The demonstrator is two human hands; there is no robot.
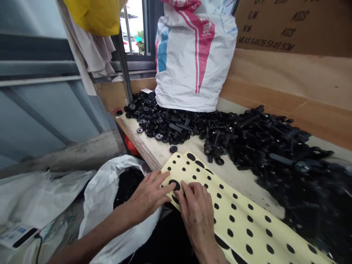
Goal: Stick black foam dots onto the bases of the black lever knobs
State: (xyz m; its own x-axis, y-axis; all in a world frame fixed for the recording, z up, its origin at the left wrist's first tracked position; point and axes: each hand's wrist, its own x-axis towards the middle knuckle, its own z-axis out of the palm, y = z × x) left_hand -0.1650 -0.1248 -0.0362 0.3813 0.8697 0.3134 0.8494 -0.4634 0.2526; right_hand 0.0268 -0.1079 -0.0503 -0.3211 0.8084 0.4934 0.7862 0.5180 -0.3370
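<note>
A pale yellow sheet (242, 223) dotted with black round stickers lies along the near edge of the workbench (148, 146). My left hand (148, 196) rests on the sheet's near corner, fingers stretched toward a black ring-shaped sticker (174, 184). My right hand (196, 211) lies beside it, fingertips curled and pressed onto the sheet just right of that ring. Whether a sticker is pinched under the right fingertips is hidden.
A long heap of black plastic parts (247, 139) covers the back of the bench. A white woven sack (192, 58) stands behind it. A white plastic bag (110, 190) with dark contents sits below the bench edge. Cardboard (291, 25) lines the right wall.
</note>
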